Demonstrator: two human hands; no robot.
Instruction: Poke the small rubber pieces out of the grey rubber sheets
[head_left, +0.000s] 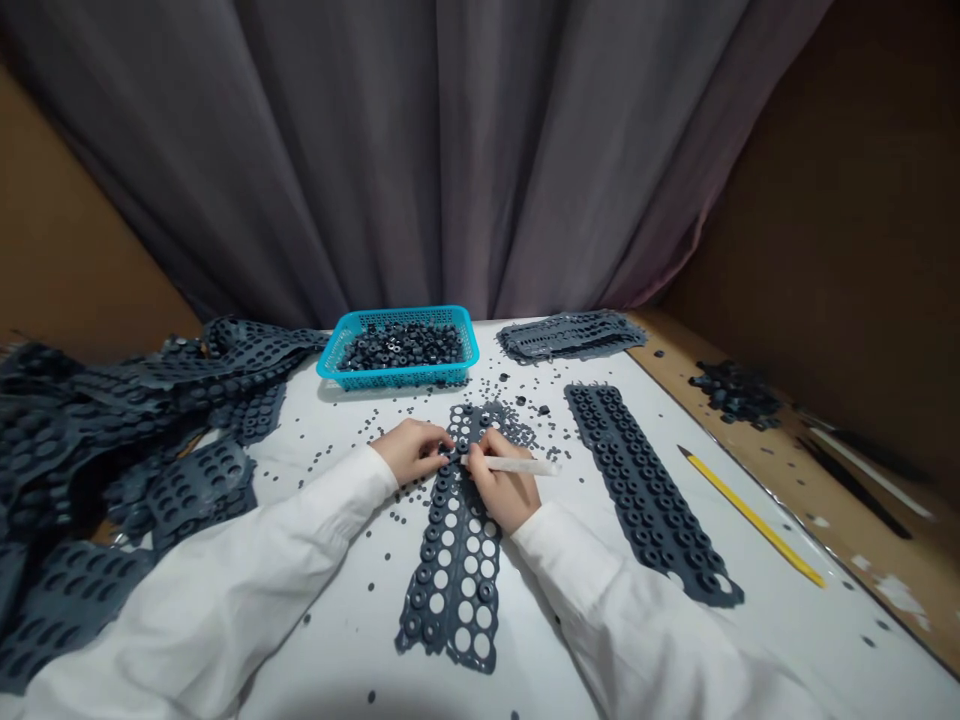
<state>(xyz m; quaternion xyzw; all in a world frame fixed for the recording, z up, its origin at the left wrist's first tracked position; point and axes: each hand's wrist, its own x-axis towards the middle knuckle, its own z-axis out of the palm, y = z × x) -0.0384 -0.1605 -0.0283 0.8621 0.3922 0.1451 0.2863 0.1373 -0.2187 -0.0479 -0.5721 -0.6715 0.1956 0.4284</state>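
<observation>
A dark rubber strip [455, 560] with rows of round holes lies lengthwise on the white table; some rings remain along its left edge. My left hand [411, 451] is closed at the strip's upper left, thumb and index finger pinched at a ring there. My right hand [505, 484] grips a white stick-like tool [523, 465], its near end by the strip close to my left fingertips. The tool's tip is partly hidden by the fingers. Small dark discs [523, 427] are scattered around the strip's top.
A blue basket [324, 371] of dark rings stands behind. Right of the hands lie a ring-filled strip [645, 480] and a yellow pencil [754, 515]. Stacked strips [570, 336] lie at the back, a heap of rubber sheets [67, 430] at left, dark pieces [735, 393] far right.
</observation>
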